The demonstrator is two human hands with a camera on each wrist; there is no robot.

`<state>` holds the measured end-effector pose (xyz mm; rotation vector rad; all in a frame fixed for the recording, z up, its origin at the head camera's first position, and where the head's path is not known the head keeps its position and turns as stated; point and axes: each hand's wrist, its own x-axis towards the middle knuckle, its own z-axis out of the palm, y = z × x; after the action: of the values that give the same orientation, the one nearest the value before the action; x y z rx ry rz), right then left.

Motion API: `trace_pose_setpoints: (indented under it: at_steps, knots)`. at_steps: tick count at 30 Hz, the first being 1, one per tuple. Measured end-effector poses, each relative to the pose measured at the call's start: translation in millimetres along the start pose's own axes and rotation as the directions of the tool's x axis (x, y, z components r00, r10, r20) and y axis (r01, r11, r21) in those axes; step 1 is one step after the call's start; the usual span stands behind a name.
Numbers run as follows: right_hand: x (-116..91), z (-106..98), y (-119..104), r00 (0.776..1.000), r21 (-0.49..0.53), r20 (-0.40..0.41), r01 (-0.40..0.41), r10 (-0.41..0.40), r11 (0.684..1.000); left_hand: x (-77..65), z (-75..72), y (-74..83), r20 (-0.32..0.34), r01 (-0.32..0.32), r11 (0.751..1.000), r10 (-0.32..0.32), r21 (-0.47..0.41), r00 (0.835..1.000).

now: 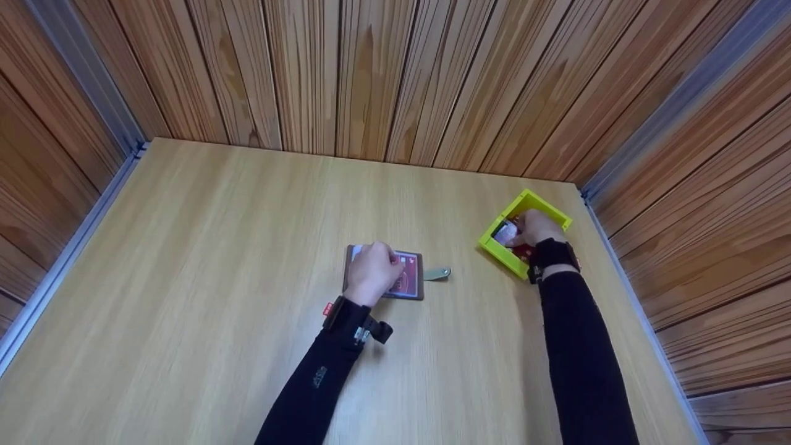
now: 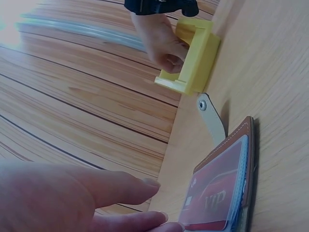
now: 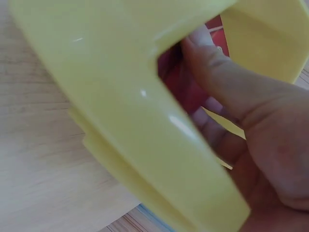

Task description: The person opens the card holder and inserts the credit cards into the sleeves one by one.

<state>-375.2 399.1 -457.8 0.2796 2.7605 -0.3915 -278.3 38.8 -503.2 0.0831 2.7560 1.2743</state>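
A brown card holder (image 1: 421,284) lies on the table, its clear sleeve showing a red card marked VIP (image 2: 212,200). My left hand (image 1: 372,272) is over its left part. In the left wrist view the thumb stands apart from the fingers, and the fingertips are right at the sleeve's edge. My right hand (image 1: 536,227) reaches into a yellow box (image 1: 503,256) at the right. Its thumb and curled fingers hold a red card (image 3: 190,89), partly hidden by the box wall. A whitish card (image 1: 505,233) lies beside those fingers inside the box.
The holder's pale green strap (image 1: 437,274) with a metal snap sticks out to the right, towards the box. Wood-plank walls (image 1: 371,80) enclose the back and sides of the table (image 1: 204,296). A metal rail (image 1: 642,315) runs close to the box's right.
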Motion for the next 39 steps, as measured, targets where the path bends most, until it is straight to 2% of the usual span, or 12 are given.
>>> trace_pose_setpoints:
  at_steps: [4, 8, 10, 13, 15, 19, 21, 25, 29, 32, 35, 39]
  knots:
    - [0, 1, 4, 0.998, 0.004, -0.059, 0.004, -0.004, 1.0, -1.1, 1.8, 0.0, -0.002, 0.003, 1.0, -0.003, 0.008, 1.0]
    - [-8, 0, 4, 0.995, 0.086, -0.101, -0.017, 0.025, 0.996, -2.7, 5.4, 2.3, 0.009, 0.022, 0.999, -0.022, 0.039, 1.0]
    - [-15, -1, 2, 0.985, 0.129, -0.164, -0.026, 0.047, 0.991, -3.7, 8.8, 4.1, 0.011, 0.027, 0.997, -0.027, 0.068, 1.0]
    - [-28, -1, -5, 0.951, 0.212, -0.29, -0.041, 0.103, 0.976, -5.6, 17.3, 6.5, -0.017, -0.002, 0.986, 0.005, 0.166, 1.0]
    - [-39, 2, -11, 0.914, 0.288, -0.37, -0.056, 0.165, 0.956, -5.9, 26.1, 5.6, -0.047, -0.018, 0.969, 0.031, 0.247, 0.998]
    - [-61, 12, -26, 0.844, 0.441, -0.463, -0.046, 0.271, 0.896, -11.4, 38.1, 8.4, -0.09, -0.029, 0.93, 0.066, 0.365, 0.994]
    - [-71, 20, -34, 0.827, 0.49, -0.483, -0.017, 0.288, 0.871, -13.8, 42.2, 9.7, -0.103, -0.021, 0.921, 0.066, 0.388, 0.992]
    - [-86, 39, -54, 0.834, 0.569, -0.488, 0.082, 0.256, 0.818, -16.6, 45.4, 12.4, -0.115, -0.013, 0.91, 0.067, 0.415, 0.991]
    - [-86, 56, -72, 0.86, 0.664, -0.466, 0.183, 0.21, 0.725, -16.8, 46.2, 15.3, -0.113, 0.01, 0.897, 0.045, 0.441, 0.993]
    - [-83, 66, -83, 0.897, 0.739, -0.405, 0.207, 0.177, 0.641, -17.2, 47.0, 18.4, -0.117, 0.03, 0.88, 0.03, 0.475, 0.993]
    - [-82, 71, -88, 0.934, 0.773, -0.323, 0.166, 0.155, 0.612, -18.1, 49.8, 21.6, -0.131, 0.03, 0.867, 0.041, 0.498, 0.991]
    - [-83, 71, -90, 0.959, 0.778, -0.242, 0.102, 0.146, 0.621, -19.7, 52.0, 25.5, -0.145, 0.01, 0.864, 0.073, 0.504, 0.987]
